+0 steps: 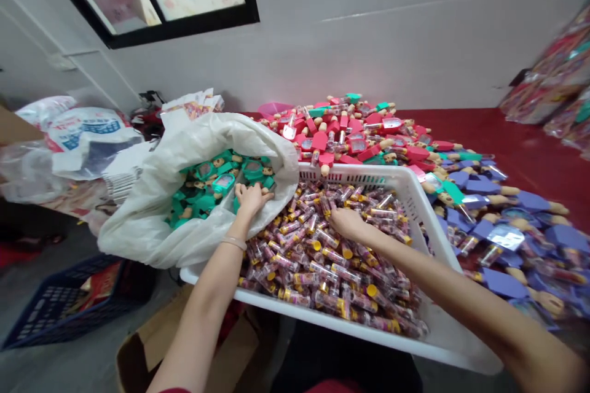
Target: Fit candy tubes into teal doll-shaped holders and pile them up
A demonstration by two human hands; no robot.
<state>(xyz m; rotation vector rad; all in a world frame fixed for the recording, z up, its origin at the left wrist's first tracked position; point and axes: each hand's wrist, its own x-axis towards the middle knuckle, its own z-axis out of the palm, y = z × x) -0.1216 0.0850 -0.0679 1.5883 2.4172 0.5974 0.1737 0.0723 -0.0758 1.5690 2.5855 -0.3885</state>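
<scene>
My left hand (250, 198) reaches into a white woven sack (152, 166) full of green mirror-like toy pieces (224, 183) with tan knobbed handles. Its fingers are curled around one of them, largely hidden by the hand. In a white plastic basket (442, 245) lies a heap of clear tubes with yellow caps (322, 270), their contents pinkish-purple. At the far side of that heap, my right hand (346, 223) has its fingers closed on a tube (325, 205). The sack's mouth rests over the basket's left end.
Behind the basket, red toy pieces (354, 135) with tubes are piled on a red table (474, 126); purple ones (502, 227) spread to the right. Packed bags (553, 73) stand far right. A blue crate (59, 307) and cardboard box (152, 338) are below left.
</scene>
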